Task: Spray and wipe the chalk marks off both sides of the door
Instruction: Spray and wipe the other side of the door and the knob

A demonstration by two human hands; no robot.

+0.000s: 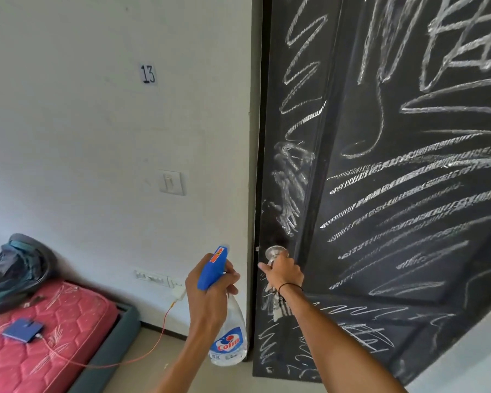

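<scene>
White wall (82,131) fills left half of frame. Paper label "13" (148,74) at upper centre-left. Light switch (171,182) below it, mid-frame. Socket strip (153,278) low on wall, white plug adapter (178,293) just right of it; orange cable (153,347) runs from adapter down across floor to mattress. Pink quilted mattress (54,330) at lower left on grey-green bed frame (111,350). Dark backpack (14,270) on mattress at far left. Blue flat device (22,329) on mattress, cable attached.

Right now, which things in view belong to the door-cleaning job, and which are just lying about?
Job: door, chalk marks, spray bottle, cloth, door knob.
Lying about: backpack, blue notebook, mattress, orange cable.
</scene>
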